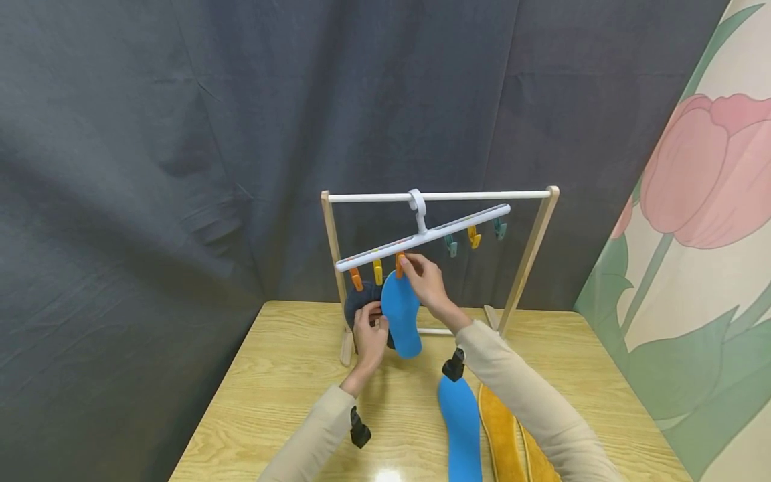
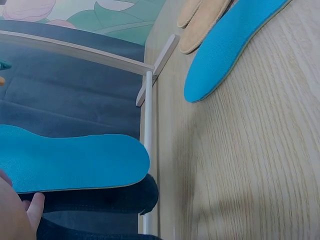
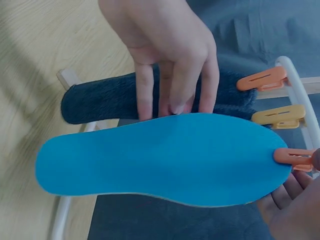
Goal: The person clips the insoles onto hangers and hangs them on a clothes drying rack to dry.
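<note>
A blue insole (image 1: pixel 400 314) hangs toe-up from an orange clip (image 1: pixel 400 265) on a tilted white hanger (image 1: pixel 424 235). My right hand (image 1: pixel 426 282) pinches that clip, with fingers close behind the insole's top end in the right wrist view. My left hand (image 1: pixel 370 335) holds the insole's left edge at mid-length; some fingertips are hidden behind it. Just behind hang dark insoles (image 3: pixel 105 97), clipped by another orange clip (image 3: pixel 262 78) and a yellow clip (image 3: pixel 279 115). The dark pair is partly covered by my left hand and the blue insole.
The hanger hooks over a white rail (image 1: pixel 482 195) on a wooden-legged rack (image 1: pixel 530 254). On its right half hang teal clips (image 1: pixel 451 246) and a yellow clip (image 1: pixel 474 237). Another blue insole (image 1: pixel 462 428) and tan insoles (image 1: pixel 500 428) lie on the table (image 1: pixel 253 402) near my right forearm.
</note>
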